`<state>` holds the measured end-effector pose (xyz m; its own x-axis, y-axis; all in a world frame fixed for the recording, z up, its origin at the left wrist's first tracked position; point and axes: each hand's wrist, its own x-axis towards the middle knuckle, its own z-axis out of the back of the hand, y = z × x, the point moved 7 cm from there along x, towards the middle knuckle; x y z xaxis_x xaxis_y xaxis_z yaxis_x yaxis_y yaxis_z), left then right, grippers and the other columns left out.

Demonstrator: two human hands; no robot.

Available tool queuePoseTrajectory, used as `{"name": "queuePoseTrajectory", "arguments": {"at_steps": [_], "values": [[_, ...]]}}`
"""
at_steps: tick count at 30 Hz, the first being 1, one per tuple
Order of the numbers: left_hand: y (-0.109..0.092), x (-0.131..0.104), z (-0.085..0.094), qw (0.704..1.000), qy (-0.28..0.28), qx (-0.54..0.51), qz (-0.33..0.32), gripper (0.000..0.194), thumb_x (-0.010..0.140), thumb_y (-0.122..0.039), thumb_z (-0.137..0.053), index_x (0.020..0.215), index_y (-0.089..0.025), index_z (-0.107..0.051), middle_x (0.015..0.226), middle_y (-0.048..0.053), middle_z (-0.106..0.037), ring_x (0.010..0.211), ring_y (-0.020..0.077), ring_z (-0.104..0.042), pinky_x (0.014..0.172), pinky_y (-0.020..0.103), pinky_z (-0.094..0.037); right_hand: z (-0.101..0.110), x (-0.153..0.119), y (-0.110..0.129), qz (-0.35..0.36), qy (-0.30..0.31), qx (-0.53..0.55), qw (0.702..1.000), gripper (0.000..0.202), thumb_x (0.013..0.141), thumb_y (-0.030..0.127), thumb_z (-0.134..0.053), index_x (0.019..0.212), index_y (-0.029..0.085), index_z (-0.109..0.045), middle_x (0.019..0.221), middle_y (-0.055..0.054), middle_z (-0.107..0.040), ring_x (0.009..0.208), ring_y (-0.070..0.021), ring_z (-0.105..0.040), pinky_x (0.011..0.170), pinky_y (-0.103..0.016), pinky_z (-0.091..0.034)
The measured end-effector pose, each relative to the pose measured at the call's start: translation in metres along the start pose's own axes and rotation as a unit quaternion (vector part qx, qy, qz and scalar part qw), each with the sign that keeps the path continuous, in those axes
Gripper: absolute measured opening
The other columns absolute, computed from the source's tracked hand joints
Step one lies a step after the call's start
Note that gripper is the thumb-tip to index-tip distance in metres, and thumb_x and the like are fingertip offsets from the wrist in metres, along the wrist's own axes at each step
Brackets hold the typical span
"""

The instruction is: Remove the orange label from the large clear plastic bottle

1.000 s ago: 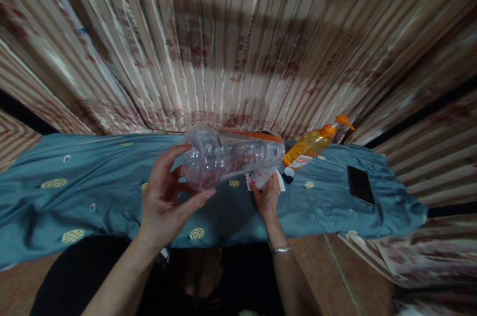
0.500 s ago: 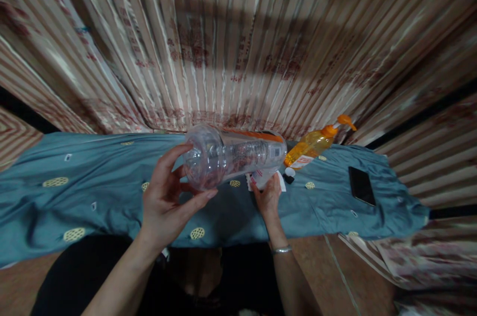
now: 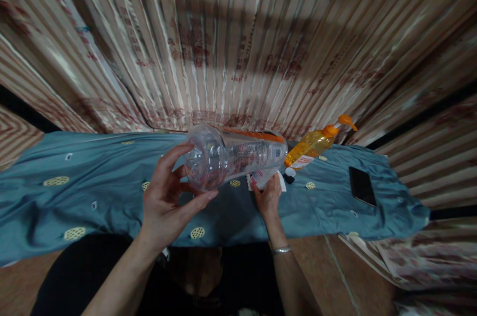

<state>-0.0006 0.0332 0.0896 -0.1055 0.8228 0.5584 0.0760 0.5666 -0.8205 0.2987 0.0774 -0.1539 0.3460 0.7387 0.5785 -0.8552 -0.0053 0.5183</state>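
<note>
Head view, the only one: a large clear plastic bottle with an orange-edged printed label (image 3: 242,154) appears over a teal cloth with yellow patterned ovals (image 3: 231,221), its long axis nearly level and running left to right across the front of the person. Key relation: the bottle lies to the right of the left hand (image 3: 166,192), which is the nearer, already at the wide rounded left end; the right end sits just above the right hand (image 3: 267,199) in the picture. Left fingers: grasping the bottle, index finger over the upper side and thumb along the lower side, palm facing right, forearm rising from lower left. Right hand: bent forward from the wrist, thumb to the left, fingers at a thin white piece with pink print (image 3: 261,182) that shows under the bottle's right end. Those fingertips are partly covered; cannot tell whether they pinch or only press the piece, nor whether it touches the bottle. To the right, an amber pump bottle with an orange head (image 3: 311,147) leans in the view.
</note>
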Motion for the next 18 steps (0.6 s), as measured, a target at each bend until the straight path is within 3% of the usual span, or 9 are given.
{"name": "queuePoseTrajectory", "arguments": {"at_steps": [18], "values": [[-0.0037, 0.0003, -0.0007, 0.999, 0.012, 0.023, -0.045, 0.083, 0.065, -0.02, -0.102, 0.138, -0.042, -0.07, 0.145, 0.003, -0.065, 0.099, 0.0204, -0.078, 0.058, 0.02, -0.068, 0.0011, 0.0014, 0.001, -0.01, 0.011, 0.021, 1.0, 0.066, 0.097, 0.057, -0.059, 0.143, 0.01, -0.052, 0.151, -0.032, -0.054, 0.145, -0.0432, -0.049, 0.113, -0.067, -0.047]]}}
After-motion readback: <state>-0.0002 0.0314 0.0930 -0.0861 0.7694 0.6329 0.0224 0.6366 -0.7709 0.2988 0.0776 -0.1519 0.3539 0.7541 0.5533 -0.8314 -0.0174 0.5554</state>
